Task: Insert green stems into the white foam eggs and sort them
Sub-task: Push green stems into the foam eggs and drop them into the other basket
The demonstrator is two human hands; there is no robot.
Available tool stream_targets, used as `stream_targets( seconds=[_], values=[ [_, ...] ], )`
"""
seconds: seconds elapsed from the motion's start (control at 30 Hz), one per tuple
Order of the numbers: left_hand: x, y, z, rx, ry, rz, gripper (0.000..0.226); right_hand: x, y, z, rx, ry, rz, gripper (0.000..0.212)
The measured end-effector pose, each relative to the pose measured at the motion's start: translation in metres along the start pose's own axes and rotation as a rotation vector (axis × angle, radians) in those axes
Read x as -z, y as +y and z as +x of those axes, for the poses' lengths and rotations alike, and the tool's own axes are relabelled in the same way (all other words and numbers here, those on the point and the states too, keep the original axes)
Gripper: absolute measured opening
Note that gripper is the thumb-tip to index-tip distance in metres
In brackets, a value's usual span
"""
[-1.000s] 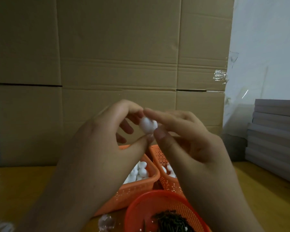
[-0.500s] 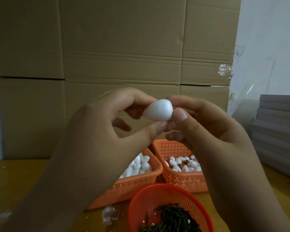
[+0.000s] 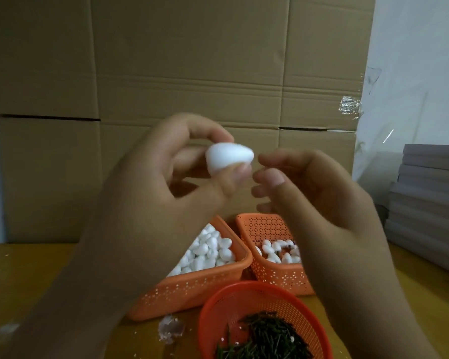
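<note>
My left hand (image 3: 151, 203) pinches a white foam egg (image 3: 227, 157) between thumb and fingers, held up in front of the cardboard wall with its narrow end toward the right. My right hand (image 3: 322, 203) hovers just right of the egg, a small gap apart, its fingers loosely curled and its thumb close to the forefinger; whether it pinches a stem I cannot tell. Below, a round red basket (image 3: 233, 301) holds several dark green stems (image 3: 267, 338). Two orange baskets behind it hold foam eggs: the left basket (image 3: 192, 294) and the right basket (image 3: 275, 278).
A cardboard wall (image 3: 192, 73) closes off the back of the yellow table (image 3: 36, 268). Stacked grey boards (image 3: 430, 203) stand at the right. A crumpled bit of clear plastic (image 3: 170, 329) lies beside the red basket. Foam crumbs dot the table.
My right hand has let go of the egg and drawn a little to the right. The egg stays in my left hand. The view has tilted down, so the baskets show more.
</note>
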State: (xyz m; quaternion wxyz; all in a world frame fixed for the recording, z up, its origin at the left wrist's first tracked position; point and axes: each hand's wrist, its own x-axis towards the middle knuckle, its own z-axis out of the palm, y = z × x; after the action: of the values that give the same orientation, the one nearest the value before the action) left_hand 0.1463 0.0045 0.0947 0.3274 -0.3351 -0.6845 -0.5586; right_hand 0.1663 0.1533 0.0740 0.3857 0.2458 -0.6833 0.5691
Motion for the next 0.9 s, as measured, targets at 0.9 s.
stream_targets(
  seconds=[0.9],
  values=[
    [0.009, -0.016, 0.003, -0.080, 0.017, 0.027, 0.024, 0.004, 0.002, 0.021, -0.446, -0.247, 0.512, 0.031]
  ],
)
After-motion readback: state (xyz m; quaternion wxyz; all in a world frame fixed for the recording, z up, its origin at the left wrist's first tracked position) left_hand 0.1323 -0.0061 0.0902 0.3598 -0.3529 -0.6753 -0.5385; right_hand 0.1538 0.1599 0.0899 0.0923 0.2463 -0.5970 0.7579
